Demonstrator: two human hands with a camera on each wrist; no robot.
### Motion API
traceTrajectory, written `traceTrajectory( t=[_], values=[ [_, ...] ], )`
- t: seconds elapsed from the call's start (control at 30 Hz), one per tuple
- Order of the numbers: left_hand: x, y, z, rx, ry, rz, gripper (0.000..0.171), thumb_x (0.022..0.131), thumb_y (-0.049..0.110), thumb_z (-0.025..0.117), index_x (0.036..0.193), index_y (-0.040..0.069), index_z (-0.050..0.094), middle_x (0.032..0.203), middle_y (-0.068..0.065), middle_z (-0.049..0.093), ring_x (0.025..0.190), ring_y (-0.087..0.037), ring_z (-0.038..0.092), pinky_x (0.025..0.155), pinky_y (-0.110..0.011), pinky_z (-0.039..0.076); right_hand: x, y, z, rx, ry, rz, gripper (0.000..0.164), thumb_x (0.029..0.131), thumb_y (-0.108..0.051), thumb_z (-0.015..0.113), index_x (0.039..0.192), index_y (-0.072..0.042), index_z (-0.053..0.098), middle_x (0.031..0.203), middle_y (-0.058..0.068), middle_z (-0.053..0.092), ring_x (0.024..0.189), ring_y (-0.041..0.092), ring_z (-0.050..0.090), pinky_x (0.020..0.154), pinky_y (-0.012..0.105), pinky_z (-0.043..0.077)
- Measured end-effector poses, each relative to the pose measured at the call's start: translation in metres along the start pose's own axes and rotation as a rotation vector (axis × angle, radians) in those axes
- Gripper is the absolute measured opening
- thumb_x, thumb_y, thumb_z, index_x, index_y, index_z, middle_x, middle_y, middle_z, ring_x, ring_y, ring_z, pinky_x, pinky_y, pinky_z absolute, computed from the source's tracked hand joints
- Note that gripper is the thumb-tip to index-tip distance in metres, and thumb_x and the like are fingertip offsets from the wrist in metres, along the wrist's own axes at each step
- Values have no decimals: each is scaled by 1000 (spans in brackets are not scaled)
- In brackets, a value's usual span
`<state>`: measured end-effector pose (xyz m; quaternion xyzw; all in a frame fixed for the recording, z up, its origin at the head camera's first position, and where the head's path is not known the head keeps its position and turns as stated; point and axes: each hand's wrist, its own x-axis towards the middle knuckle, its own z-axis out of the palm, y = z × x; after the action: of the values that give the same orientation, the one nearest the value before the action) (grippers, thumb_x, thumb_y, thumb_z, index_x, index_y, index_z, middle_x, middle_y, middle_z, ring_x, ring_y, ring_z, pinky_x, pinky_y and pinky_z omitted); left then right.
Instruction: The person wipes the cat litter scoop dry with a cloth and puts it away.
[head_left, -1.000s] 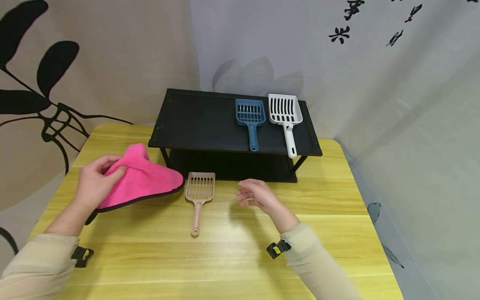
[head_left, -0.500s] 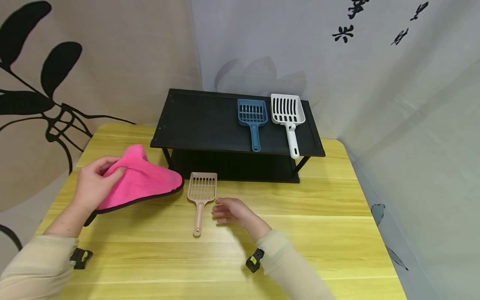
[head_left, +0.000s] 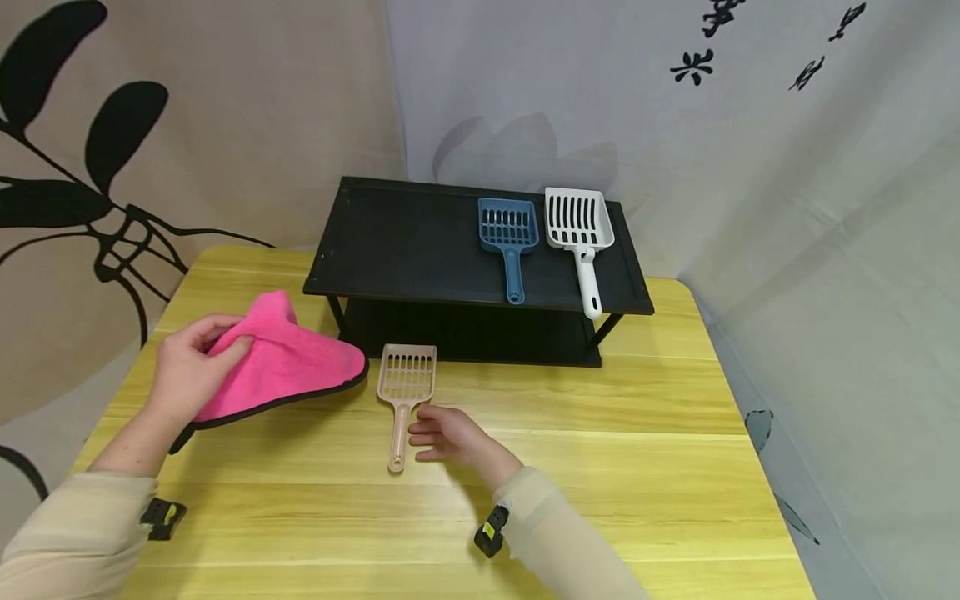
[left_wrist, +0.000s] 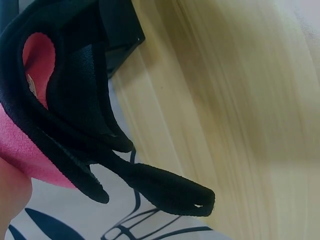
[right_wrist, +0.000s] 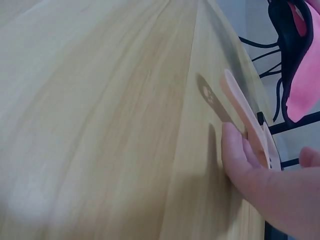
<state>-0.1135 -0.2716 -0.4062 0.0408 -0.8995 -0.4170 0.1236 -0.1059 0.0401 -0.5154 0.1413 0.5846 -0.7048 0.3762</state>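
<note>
"How do the hands sit from your station?"

"My left hand [head_left: 187,367] pinches the pink cloth piece [head_left: 288,367], thumb in front, fingers hidden behind it, the forearm angling in from the lower left. The cloth tilts over the left of the table [head_left: 637,483], and its black strap [left_wrist: 167,190] sticks out below."

"And the right?"

"My right hand [head_left: 453,437] reaches leftward, fingers slightly apart and gently bent, grasping nothing. The fingertips are just beside the handle of the beige scoop [head_left: 402,406]; whether they touch, I can't tell."

"Where's that scoop lying?"

"On the table in front of the black rack [head_left: 420,242], between my hands. A blue scoop [head_left: 512,243] and a white scoop [head_left: 583,244] lie on the rack's top."

"Any writing?"

"Black characters [head_left: 697,62] on the backdrop [head_left: 750,167], too stylised for me to read surely."
</note>
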Motion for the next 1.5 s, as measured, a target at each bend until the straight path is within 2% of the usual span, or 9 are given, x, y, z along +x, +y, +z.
traceTrajectory(
  t=[0.1,0.33,0.5,0.63,0.8,1.07,1.33,1.43,1.5],
  values=[
    [0,1,1,-1,1,4,30,88,20,65,108,-1,62,78,44,47,74,16,47,65,-1,37,0,-1,3,5,-4,-2,34,98,-25,41,119,0,51,106,11,59,106,30,59,94,51,47],
    [-1,2,3,-5,8,15,29,87,19,65,108,-2,62,78,44,47,72,16,47,64,-1,37,-3,-2,1,120,-39,16,28,99,-22,38,109,-1,53,90,3,55,85,20,58,92,53,46],
    [-1,2,4,-5,10,17,29,87,19,65,107,-2,62,78,44,47,72,16,47,64,-1,37,-7,-4,-7,206,-44,20,18,99,-17,36,95,-7,51,83,1,52,74,12,54,73,33,50],
    [-1,3,5,1,6,16,29,87,19,65,107,-1,62,77,44,47,72,16,47,63,-1,37,-13,-7,-16,201,-80,13,25,101,-17,33,113,-1,48,81,0,53,70,8,52,62,20,46],
    [-1,4,7,2,6,14,29,87,19,65,108,-2,62,78,44,46,72,17,47,64,-1,37,-20,-9,-30,154,-192,-1,43,103,-19,24,139,3,27,77,-3,55,58,3,46,49,12,36],
    [1,10,9,-7,-11,28,30,88,20,65,108,-1,63,78,44,46,73,17,47,64,-1,37,-29,-10,-53,212,-202,9,33,104,-21,23,127,-2,36,69,-3,53,45,-1,30,39,8,25],
    [1,12,10,-7,-26,32,29,88,20,65,108,-1,63,79,44,46,73,17,48,64,-1,38,-41,-15,-71,130,-210,-26,43,103,-21,25,138,4,29,70,-5,55,45,-1,30,39,9,26],
    [0,15,11,3,-39,62,28,87,19,66,108,1,64,81,44,46,74,17,47,65,-1,37,-48,-17,-76,71,-213,-25,42,103,-20,26,135,6,33,70,-6,56,44,-1,30,38,10,26],
    [-1,18,14,14,-54,96,27,86,18,67,108,3,65,85,38,52,75,17,47,66,-1,38,-52,-19,-78,25,-215,-24,41,103,-20,26,132,6,35,69,-6,56,43,-1,30,38,11,26]
  ],
)
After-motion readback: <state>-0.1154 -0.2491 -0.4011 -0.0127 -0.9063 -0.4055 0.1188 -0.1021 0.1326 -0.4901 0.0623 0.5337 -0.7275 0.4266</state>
